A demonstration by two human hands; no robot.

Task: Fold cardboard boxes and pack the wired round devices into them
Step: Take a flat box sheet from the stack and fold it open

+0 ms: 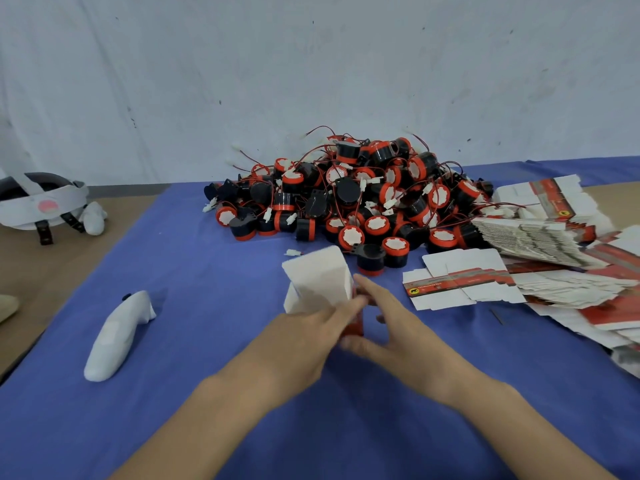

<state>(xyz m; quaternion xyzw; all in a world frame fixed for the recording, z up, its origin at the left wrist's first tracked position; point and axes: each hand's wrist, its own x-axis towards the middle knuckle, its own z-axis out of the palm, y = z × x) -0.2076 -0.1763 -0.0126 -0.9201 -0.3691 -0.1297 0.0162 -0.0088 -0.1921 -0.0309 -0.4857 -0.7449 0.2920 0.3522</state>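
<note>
Head view. At centre, over a blue cloth [173,393] spread on a brown table top [52,271], two bare hands work a partly folded white-and-red cardboard box [317,278]. The cardboard box stands just off the cloth, its white flaps open and tilted away from the viewer, its red side turned toward the right hand.

The left hand [304,329] lies against the near left face with fingers stretched almost straight, their tips reaching the red edge; its thumb is hidden. The right hand [393,329] spans the red side, forefinger up at the top corner and thumb low at the near corner, so that the box sits between them in a wide, loose hold. Both hands are blurred.

Behind the box, a heap of black-and-red round devices [346,199] with thin red wires and white plugs rests on the cloth; its nearest pieces lie just beyond the open flaps. To the right, flat box blanks [540,237], white with red bands, lie in fanned stacks, and one single blank [464,282] lies apart, nearer the hands.

At left, a white hand controller [114,337] lies on the cloth; a white headset [41,202] sits on the table top, well apart. A pale wall [311,64] closes the background.
</note>
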